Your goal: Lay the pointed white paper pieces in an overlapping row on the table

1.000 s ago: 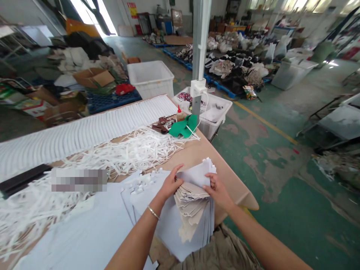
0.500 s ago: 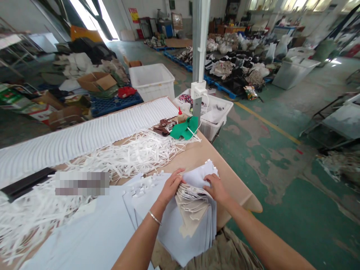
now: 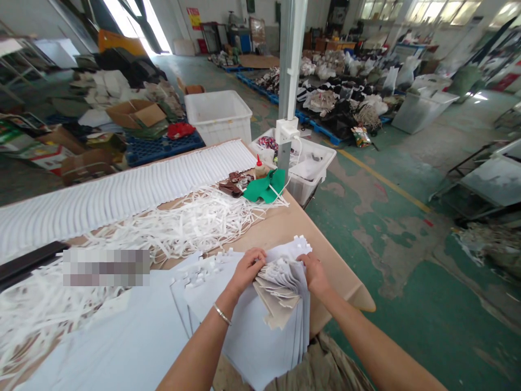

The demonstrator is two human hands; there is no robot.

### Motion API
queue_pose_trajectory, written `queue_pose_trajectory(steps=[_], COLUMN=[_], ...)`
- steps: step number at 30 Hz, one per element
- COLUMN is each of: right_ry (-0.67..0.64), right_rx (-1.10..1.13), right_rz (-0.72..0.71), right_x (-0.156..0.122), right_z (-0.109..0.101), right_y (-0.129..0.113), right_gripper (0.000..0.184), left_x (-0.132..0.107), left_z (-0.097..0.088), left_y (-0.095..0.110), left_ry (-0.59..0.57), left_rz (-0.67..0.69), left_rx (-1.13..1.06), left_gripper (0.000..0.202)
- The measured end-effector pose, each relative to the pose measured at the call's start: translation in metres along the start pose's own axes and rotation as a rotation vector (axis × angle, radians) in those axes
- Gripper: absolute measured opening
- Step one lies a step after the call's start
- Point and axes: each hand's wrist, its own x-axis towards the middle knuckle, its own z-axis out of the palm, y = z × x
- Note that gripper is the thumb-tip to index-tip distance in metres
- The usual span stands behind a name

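Observation:
A fanned bundle of thin beige pieces [image 3: 279, 296], apparently cloth, is between my hands near the table's corner. My left hand [image 3: 247, 270] is closed on the bundle's upper left edge, thumb and fingers together. At its upper right edge, my right hand [image 3: 315, 274] has its fingers curled in a pinch; the fingertips are partly hidden. Beneath the bundle lies a stack of white sheets [image 3: 254, 342], with small white tabs [image 3: 301, 243] along the far edge. More large white sheets [image 3: 122, 331] spread to the left.
Tangled white strips [image 3: 203, 220] cover the table's middle. Behind them runs a long row of white layers [image 3: 163, 176]. A green cloth piece [image 3: 264, 187] and a red-capped bottle [image 3: 259, 168] sit by a metal post [image 3: 285, 155]. White bins [image 3: 220, 117] stand beyond the brown tabletop [image 3: 337, 260].
The beige layers have spread into a clearer fan and their lower tip has risen. My right hand's fingers have curled tighter at the edge. My left hand has stayed nearly in place.

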Motion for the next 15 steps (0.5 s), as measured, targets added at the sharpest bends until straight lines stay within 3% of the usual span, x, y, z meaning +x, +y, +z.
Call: queue_pose_trajectory(steps=[3,6,8,11,15], right_ry=[-0.045,-0.075,-0.05,-0.07,-0.123], right_rx=[0.295,0.472,0.301,-0.113,-0.181], right_rz=[-0.086,0.042,0.105,0.09,0.035], right_x=[-0.011,-0.011,-0.003,0.011,0.012], right_z=[-0.002,-0.004,-0.004,0.001,0.007], right_y=[-0.009,-0.01,-0.004,0.006,0.006], right_gripper=[0.036,0.046,0.044,0.039,0.028], left_x=[-0.001,-0.003,-0.004,-0.005,-0.005], left_z=[-0.003,-0.003,-0.002,-0.002,-0.004], left_y=[-0.003,-0.008,-0.01,-0.01,-0.006], left_ry=[-0.018,-0.061,-0.052,-0.064,-0.056], left_rz=[0.025,-0.075,-0.118,-0.156,-0.045], left_rx=[-0.06,-0.231,-0.311,-0.297,-0.152], left_gripper=[0.019,0.014,0.019,0.022,0.015])
